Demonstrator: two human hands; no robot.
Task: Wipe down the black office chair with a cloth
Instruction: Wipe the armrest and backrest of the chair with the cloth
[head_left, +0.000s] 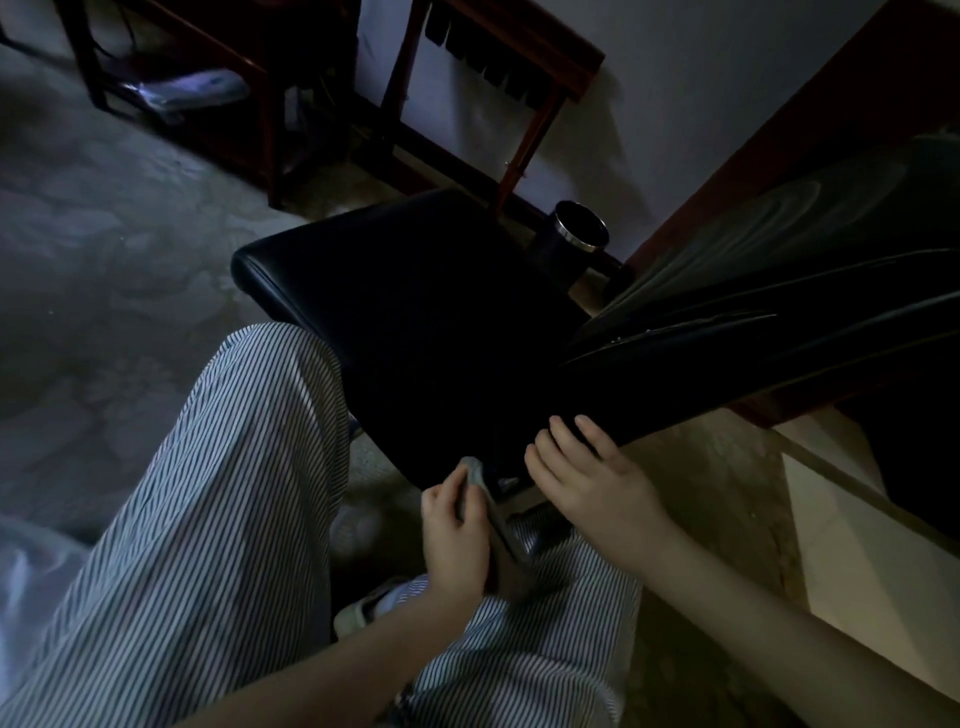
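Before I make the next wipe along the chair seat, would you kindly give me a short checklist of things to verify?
1. Cloth held firmly: ok, the left hand grips it.
2. Cloth at the work surface: ok, its top end meets the near edge of the black office chair seat.
3. Chair steadied: ok, the right hand rests its fingers on the chair's near rim.
4. Dust left on the seat: cannot tell, the picture is too dark.
5. Striped trouser leg clear of the wiping path: cannot tell, the knee overlaps the seat's side in this view.
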